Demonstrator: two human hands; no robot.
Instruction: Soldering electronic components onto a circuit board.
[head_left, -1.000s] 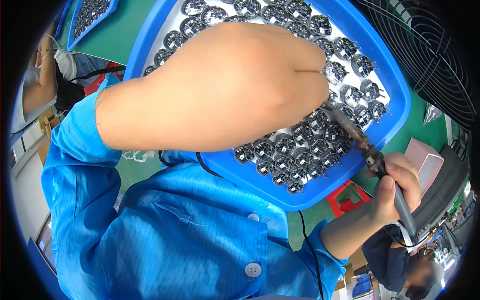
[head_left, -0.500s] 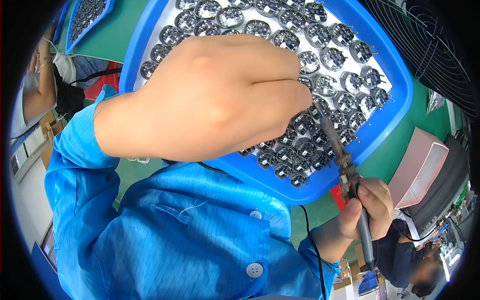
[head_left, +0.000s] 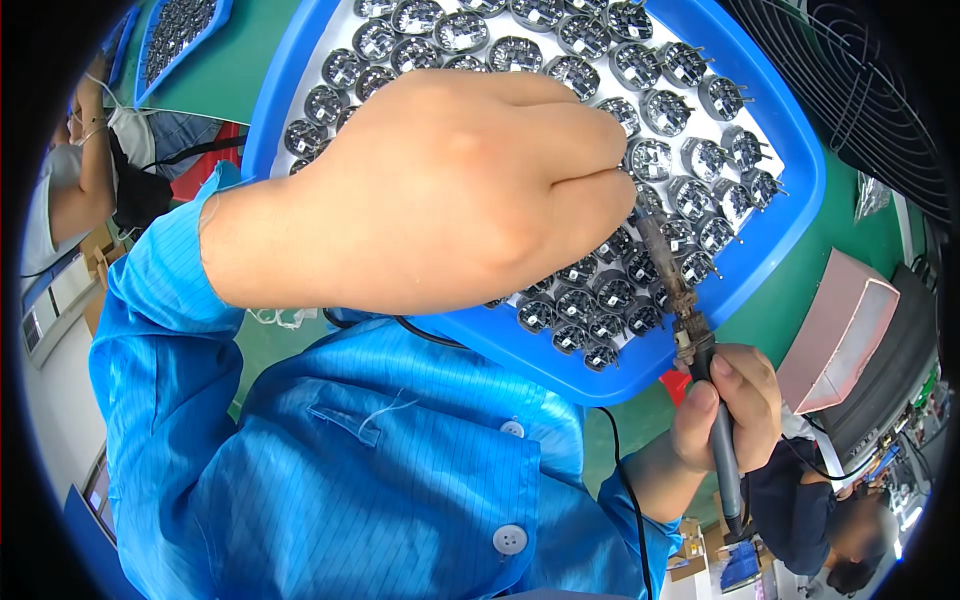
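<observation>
My right hand (head_left: 738, 408) grips the dark handle of a soldering iron (head_left: 722, 450), whose worn metal barrel slants up and left over the tray. The iron's tip ends close beside the fingers of my left hand (head_left: 450, 195). That hand is closed above the tray, back of the hand upward; whatever its fingertips pinch is hidden beneath it. Under both lies a blue tray (head_left: 775, 265) with a white lining, filled with several round black-rimmed modules (head_left: 666, 112) carrying small circuit parts. Some of them have metal pins sticking out. My left hand covers the modules in the middle.
A black wire fan guard (head_left: 860, 90) stands at the far right, with a pink box (head_left: 835, 335) nearer. Another blue tray of small parts (head_left: 180, 40) is at the far left on the green table (head_left: 265, 60). Other people sit at left and lower right. A black cable (head_left: 622, 470) hangs before me.
My left hand has shifted slightly right over the tray. The soldering iron's tip has moved a little right with it, and my right hand has moved slightly up.
</observation>
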